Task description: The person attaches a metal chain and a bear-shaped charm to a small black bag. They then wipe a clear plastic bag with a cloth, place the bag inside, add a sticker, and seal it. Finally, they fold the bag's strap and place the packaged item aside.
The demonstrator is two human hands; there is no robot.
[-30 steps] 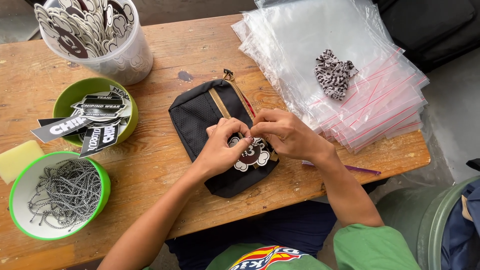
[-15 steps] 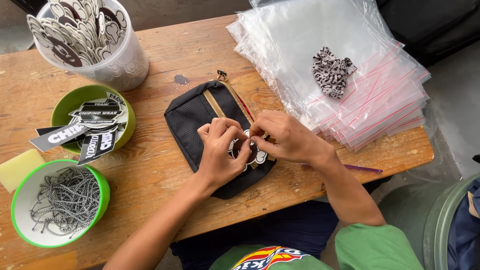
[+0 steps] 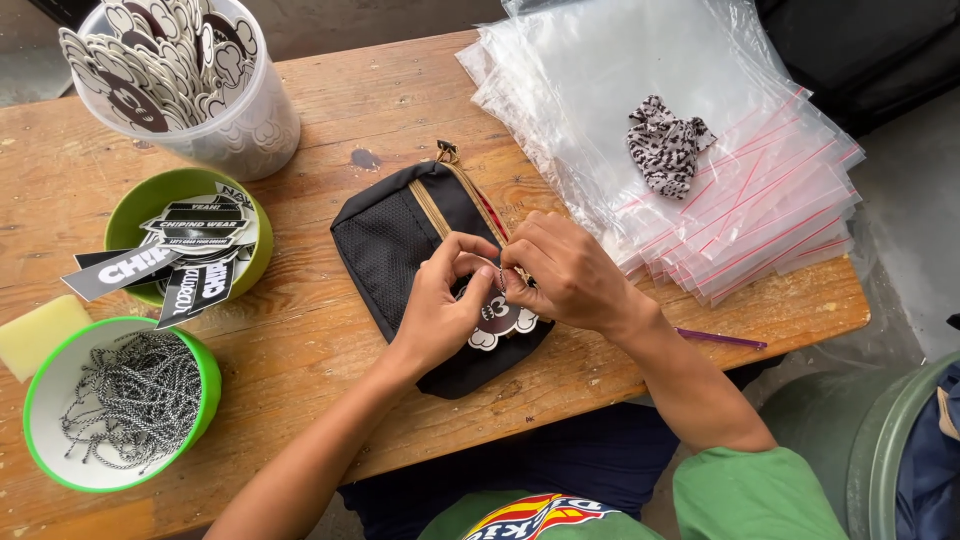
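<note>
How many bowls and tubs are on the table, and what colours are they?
Green bowl of black tags: 1
Green-rimmed bowl of ball chains: 1
Clear tub of cartoon charms: 1
Total: 3

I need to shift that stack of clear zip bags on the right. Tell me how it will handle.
The stack of clear zip bags looks thin, glossy and loosely fanned, so it would probably be floppy and slide apart if pushed. It seems light for its size. The leopard-print cloth piece lying on top would likely ride along or slip off.
</note>
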